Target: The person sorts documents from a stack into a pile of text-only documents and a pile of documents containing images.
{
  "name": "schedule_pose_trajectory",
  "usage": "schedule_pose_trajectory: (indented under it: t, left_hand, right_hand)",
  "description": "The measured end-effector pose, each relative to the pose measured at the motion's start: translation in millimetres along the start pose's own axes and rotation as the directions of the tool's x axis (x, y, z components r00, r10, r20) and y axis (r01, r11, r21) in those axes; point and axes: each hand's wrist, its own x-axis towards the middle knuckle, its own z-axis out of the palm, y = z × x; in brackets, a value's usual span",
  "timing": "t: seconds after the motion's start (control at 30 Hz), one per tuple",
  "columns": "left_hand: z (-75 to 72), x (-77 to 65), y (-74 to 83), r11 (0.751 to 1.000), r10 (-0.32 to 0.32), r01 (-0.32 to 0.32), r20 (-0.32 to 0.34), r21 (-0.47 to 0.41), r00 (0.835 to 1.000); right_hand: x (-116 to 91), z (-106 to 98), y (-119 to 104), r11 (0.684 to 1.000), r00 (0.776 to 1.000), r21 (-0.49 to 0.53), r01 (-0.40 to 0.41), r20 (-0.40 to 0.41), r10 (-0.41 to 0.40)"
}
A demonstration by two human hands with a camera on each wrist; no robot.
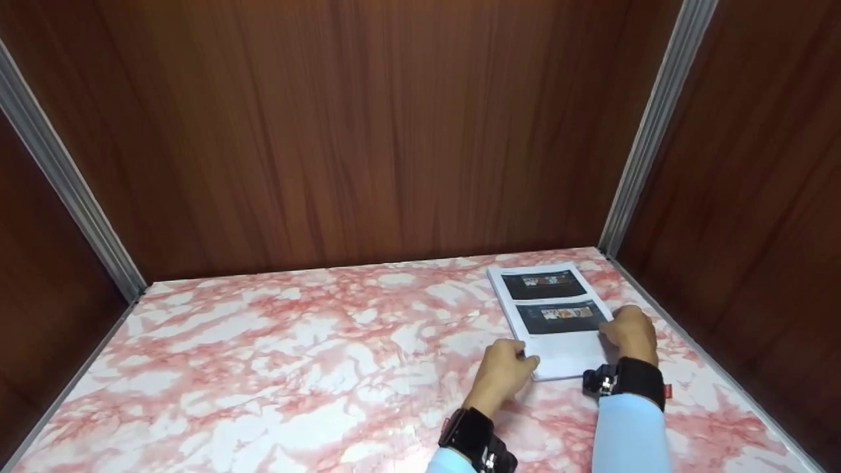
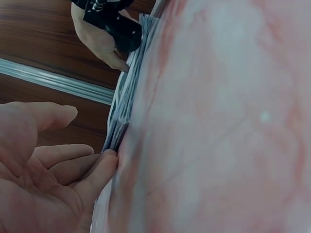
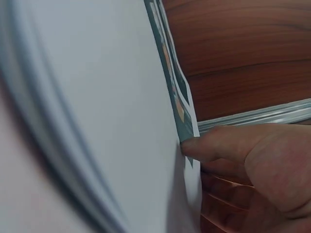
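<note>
Paper stack (image 1: 552, 322), flat and rectangular, has right grip (image 1: 632, 332) pinching its edge, left grip (image 1: 504, 368) touching, unclenched

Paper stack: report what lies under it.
The paper stack lies on the marbled tabletop, visible around it; whatever is directly beneath is covered and cannot be seen.

Through the head view I look forward and down at the table (image 1: 263, 368), from farther away. Both wrist views look from close (their pictures lie sideways) and share the paper stack (image 1: 555, 322); its blurred edge seems nearest to the right lens.
</note>
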Motion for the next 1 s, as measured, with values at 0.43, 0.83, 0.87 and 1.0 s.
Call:
schedule_pose_trajectory:
  t: [0.43,0.83,0.87,1.0]
  left_hand:
    - [-13.6,-4.1,-2.1,0.996,-0.091,0.091,-0.059,-0.005,0.994]
    - [-9.8,-1.9,-6.8,0.996,-0.083,0.083,-0.003,-0.040,0.997]
    - [-10.0,-1.8,-6.3,0.997,-0.076,0.076,0.000,-0.031,0.997]
    - [-10.4,-0.7,-4.8,0.998,-0.058,0.058,-0.005,0.010,0.998]
  right_hand:
    - [-11.7,0.8,-12.4,0.999,0.996,0.023,-0.024,0.087,0.022]
    - [-9.6,3.4,-12.8,1.000,1.000,0.018,0.001,-0.002,-0.001]
    - [-9.8,3.8,-13.0,1.000,1.000,0.021,0.006,-0.020,-0.005]
    - [-10.6,6.9,-13.6,0.998,0.993,0.051,0.033,-0.114,-0.027]
